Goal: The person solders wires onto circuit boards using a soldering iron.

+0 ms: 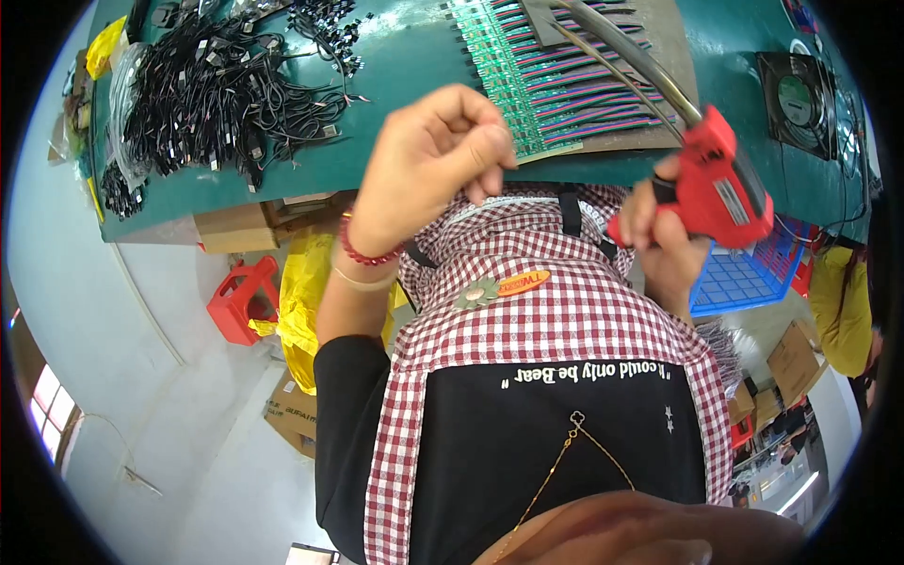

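Note:
My right hand (664,235) is wrapped round the handle of a red soldering gun (725,188), a finger by its black trigger. From its front a metal tube and a thinner rod run up and left over the table. My left hand (443,155) is raised at the table's near edge, fingers curled in and thumb against them. Whatever it may pinch is hidden. Just beyond lies a row of green circuit boards (504,85) on a brown backing sheet (673,38). Dark wires with coloured strands (603,105) stretch rightward from the boards.
A heap of black cables (217,104) covers the left of the green table (405,47). At the right stands a black square fan (796,99). Below the table are a blue crate (744,282), a red stool (240,301) and a yellow bag (306,292).

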### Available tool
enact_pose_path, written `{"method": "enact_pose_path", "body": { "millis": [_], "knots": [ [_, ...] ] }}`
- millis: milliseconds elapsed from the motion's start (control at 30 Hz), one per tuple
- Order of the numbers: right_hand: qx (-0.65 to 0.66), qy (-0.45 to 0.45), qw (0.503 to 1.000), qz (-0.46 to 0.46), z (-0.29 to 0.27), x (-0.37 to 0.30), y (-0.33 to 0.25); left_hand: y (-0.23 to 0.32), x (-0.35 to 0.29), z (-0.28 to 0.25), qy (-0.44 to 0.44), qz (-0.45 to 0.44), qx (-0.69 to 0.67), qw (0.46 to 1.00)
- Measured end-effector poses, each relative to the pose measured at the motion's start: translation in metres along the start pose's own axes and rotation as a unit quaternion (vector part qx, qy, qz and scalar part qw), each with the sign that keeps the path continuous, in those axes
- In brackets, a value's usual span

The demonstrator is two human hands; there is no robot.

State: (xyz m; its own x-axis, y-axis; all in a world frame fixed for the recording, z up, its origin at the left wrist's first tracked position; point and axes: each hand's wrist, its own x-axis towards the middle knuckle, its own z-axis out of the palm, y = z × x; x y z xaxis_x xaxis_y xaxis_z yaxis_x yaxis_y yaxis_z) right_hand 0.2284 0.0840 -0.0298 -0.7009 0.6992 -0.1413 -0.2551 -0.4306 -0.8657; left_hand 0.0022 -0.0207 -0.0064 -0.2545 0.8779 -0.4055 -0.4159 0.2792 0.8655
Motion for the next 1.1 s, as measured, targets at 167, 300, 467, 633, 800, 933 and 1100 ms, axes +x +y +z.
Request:
{"method": "enact_pose_path", "body": {
  "millis": [167,300,467,633,800,933,1100],
  "knots": [
    [-0.105,-0.019,0.994,-0.005,0.031,0.027,0.011,-0.031,-0.002,0.029,-0.011,0.052,-0.164,0.985],
    [-0.122,-0.054,0.99,0.044,0.038,0.027,0.005,-0.036,-0.009,0.044,0.069,0.162,0.019,0.984],
    [-0.125,-0.072,0.989,0.03,0.036,0.02,0.005,-0.045,-0.002,0.044,0.07,0.42,0.287,0.858],
    [-0.152,-0.089,0.982,0.067,0.035,0.016,0.0,-0.044,-0.008,0.044,0.052,0.432,0.277,0.857],
    [-0.206,-0.138,0.965,0.087,0.03,0.014,0.005,-0.042,-0.025,0.038,0.041,0.179,0.194,0.964],
    [-0.259,-0.176,0.945,0.099,0.029,0.011,0.004,-0.029,-0.029,0.037,0.019,0.164,0.278,0.946],
    [-0.272,-0.167,0.941,0.11,0.03,0.012,0.009,-0.025,-0.027,0.033,0.002,0.134,0.304,0.943]
  ]
}}
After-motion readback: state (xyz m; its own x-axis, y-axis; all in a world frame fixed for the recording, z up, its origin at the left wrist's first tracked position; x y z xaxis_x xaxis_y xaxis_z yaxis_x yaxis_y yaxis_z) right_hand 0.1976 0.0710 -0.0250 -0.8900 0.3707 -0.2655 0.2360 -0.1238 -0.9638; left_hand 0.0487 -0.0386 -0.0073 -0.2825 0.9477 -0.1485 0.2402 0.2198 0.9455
